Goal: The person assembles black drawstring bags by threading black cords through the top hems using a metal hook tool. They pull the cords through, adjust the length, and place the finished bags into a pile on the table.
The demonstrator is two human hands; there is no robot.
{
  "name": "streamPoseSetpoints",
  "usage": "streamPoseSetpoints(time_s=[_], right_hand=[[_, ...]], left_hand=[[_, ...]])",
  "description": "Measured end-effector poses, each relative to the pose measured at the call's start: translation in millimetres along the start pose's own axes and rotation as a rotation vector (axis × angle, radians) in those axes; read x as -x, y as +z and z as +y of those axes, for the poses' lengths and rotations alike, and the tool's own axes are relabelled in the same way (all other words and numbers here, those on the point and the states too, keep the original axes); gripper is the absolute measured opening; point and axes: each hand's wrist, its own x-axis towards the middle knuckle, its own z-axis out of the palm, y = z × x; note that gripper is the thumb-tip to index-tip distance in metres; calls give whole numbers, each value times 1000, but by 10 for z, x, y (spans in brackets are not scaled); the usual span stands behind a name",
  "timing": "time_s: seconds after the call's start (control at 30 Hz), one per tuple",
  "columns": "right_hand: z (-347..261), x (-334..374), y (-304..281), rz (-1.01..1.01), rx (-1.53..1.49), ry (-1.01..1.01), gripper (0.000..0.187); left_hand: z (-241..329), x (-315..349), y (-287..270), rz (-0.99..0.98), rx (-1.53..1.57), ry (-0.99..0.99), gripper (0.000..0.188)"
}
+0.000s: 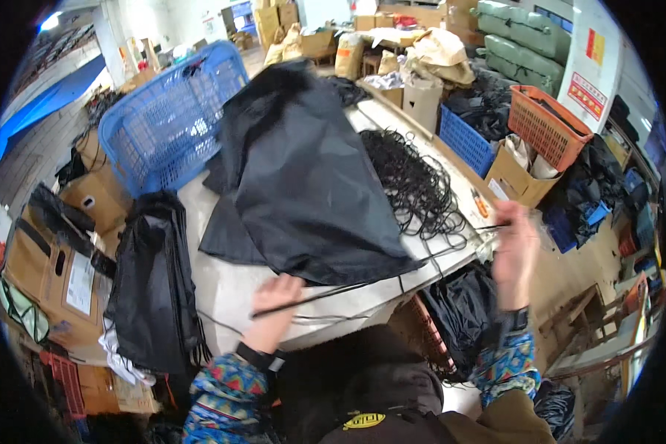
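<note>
A large piece of black fabric (pixel 303 177), shaped like a bag, lies spread over the white table in front of me. My left hand (pixel 274 307) is closed at its near edge, with a thin dark strand (pixel 318 296) running across the fingers along that edge. Out to the right, above the table's corner, my right hand (pixel 516 251) is raised and slightly blurred, its fingers pinched on a black cord (pixel 488 227). That cord stretches back toward the fabric's near right corner. A tangled heap of black cords (pixel 414 181) lies beside the fabric.
An orange-handled tool (pixel 481 203) lies at the table's (pixel 226 292) right side. A blue basket (pixel 174 118) leans at the back left. Folded black fabric (pixel 153 281) hangs over the left edge. Beyond the right edge are a blue crate (pixel 466 139), an orange crate (pixel 547 126) and a cardboard box (pixel 514 177).
</note>
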Motion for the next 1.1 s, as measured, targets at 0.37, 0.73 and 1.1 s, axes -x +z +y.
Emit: streamPoseSetpoints(time_s=[0.37,0.73,1.1], right_hand=[[216,-45,-484,-266,307,574,23],[1520,-782,267,-770,1317,174,33],[1224,106,653,-1062,893,253,30]], left_hand=[[-148,640,-766,-825,856,79,34],[741,-384,-70,-491,1786,-643,33],[951,-780,784,-194,2253,-1259,24]])
